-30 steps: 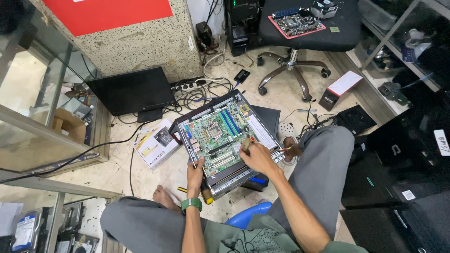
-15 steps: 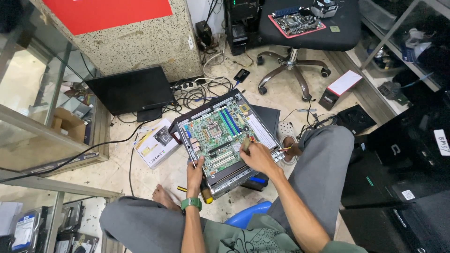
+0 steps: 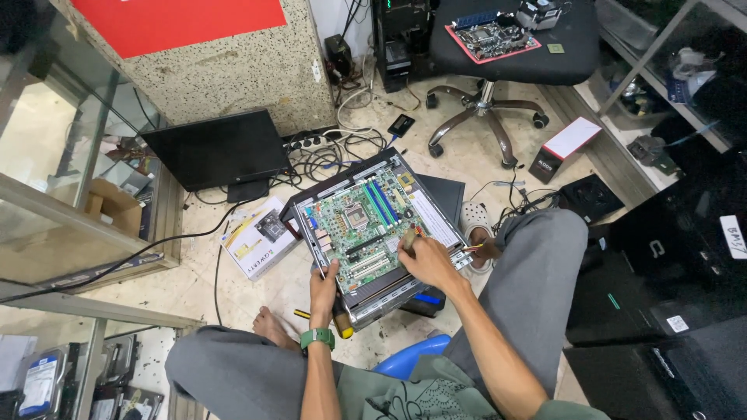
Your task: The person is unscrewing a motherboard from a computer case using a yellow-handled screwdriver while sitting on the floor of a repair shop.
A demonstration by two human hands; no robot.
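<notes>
An open computer case [image 3: 327,196] with a green motherboard [image 3: 359,220] lies tilted on the floor between my knees. My left hand [image 3: 322,286], a green watch on its wrist, grips the case's near left edge. My right hand [image 3: 426,260] rests over the board's right side, shut on a small brush [image 3: 408,237] whose tip touches the board.
A black monitor [image 3: 218,152] stands at the left by a white box [image 3: 257,236]. A swivel chair [image 3: 498,47] at the back carries another board. Cables and a power strip [image 3: 311,144] lie behind the case. A yellow-handled screwdriver [image 3: 334,323] lies near my left wrist.
</notes>
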